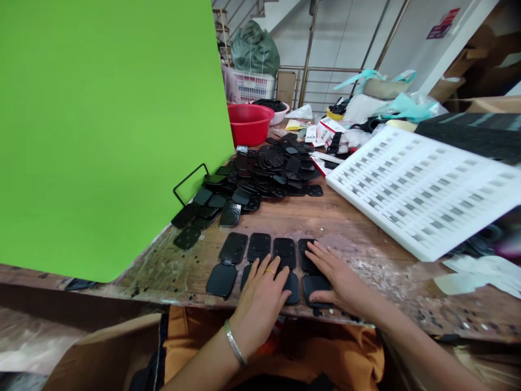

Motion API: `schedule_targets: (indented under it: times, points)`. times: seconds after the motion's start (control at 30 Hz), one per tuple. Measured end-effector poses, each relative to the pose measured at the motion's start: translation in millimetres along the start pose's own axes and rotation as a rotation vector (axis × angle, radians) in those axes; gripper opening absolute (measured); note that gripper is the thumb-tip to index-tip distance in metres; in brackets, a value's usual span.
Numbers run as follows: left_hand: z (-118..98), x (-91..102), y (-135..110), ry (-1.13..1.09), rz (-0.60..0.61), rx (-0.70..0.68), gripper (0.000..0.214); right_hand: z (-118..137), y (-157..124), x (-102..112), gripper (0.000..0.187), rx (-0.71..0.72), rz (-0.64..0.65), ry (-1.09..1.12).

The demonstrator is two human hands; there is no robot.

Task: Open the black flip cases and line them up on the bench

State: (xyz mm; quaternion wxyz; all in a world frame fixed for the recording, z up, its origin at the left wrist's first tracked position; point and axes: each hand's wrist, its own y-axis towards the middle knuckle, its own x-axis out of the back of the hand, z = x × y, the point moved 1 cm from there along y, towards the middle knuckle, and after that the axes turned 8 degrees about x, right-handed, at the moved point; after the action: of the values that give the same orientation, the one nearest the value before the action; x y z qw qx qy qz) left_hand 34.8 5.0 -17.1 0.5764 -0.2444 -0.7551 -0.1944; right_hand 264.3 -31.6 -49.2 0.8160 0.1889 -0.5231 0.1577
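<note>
Black hinged cases (233,263) lay opened in a row on the counter (366,250); left hand (260,298) and right hand (331,277) pressed flat, unclenched, steadying them.

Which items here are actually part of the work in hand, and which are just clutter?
In hand:
- left hand and right hand, flat on the row of open black cases
- pile of black cases behind the row

Lying about:
- white slotted tray
- red bowl
- cardboard box
- green sack
</note>
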Motion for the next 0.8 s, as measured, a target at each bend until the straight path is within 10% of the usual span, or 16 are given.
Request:
schedule_targets:
  times: [0.5, 0.67, 0.8]
  points:
    - [7, -3.1, 0, -0.016, -0.036, 0.011, 0.046, 6, 13, 5, 0.088, -0.033, 0.008, -0.083]
    - [16, -0.2, -8, -0.074, -0.141, -0.004, 0.046, -42, 59, 24, 0.039, -0.158, -0.217, -0.154]
    - [23, 7.2, -17, -0.121, -0.270, -0.057, 0.039, -105, 116, 38, 0.040, -0.274, -0.266, -0.221]
